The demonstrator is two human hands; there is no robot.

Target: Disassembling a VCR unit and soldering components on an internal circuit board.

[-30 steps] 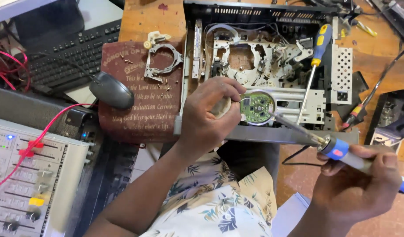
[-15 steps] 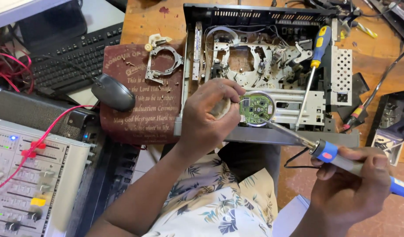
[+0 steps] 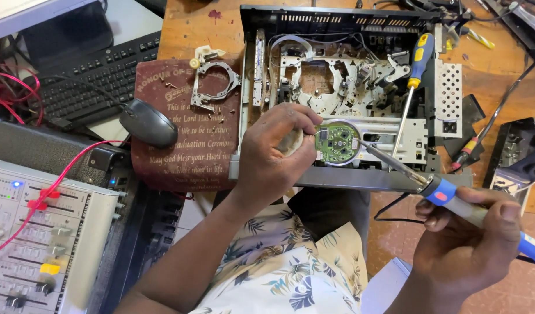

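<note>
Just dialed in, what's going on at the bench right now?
A person is soldering. The left hand steadies a small round green circuit board at the front of an opened metal chassis. The right hand holds a blue-handled soldering iron, its tip resting at the board's right edge. A yellow and blue screwdriver lies in the chassis. To the left, a mouse sits on a brown plaque, with a keyboard behind.
</note>
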